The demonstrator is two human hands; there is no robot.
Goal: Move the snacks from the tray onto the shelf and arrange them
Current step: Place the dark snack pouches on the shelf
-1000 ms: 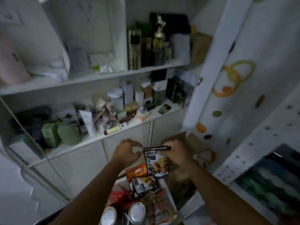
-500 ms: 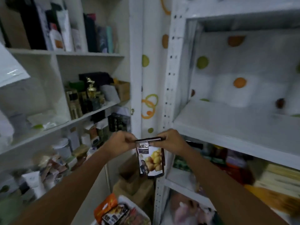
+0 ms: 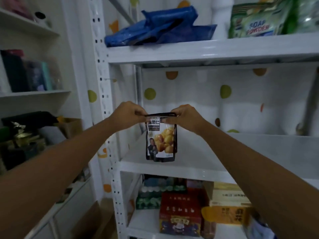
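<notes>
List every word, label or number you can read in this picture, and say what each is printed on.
"SOAP POWDER": on the green bag, upper right.
"油栗仁": on the snack pouch, near its top.
Too blurred to read: the snack pouch's smaller print, and the print on the red box and the yellow box below.

Left hand [image 3: 128,116], right hand [image 3: 183,118]: pinch grips

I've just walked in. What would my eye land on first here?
First, the black-and-white snack pouch printed with yellow nuts, hanging upright at the centre, its top edge pinched by the left hand and right hand at the front of the white metal shelf. Next, the crumpled blue plastic bag and green soap powder bag on the board above.
</notes>
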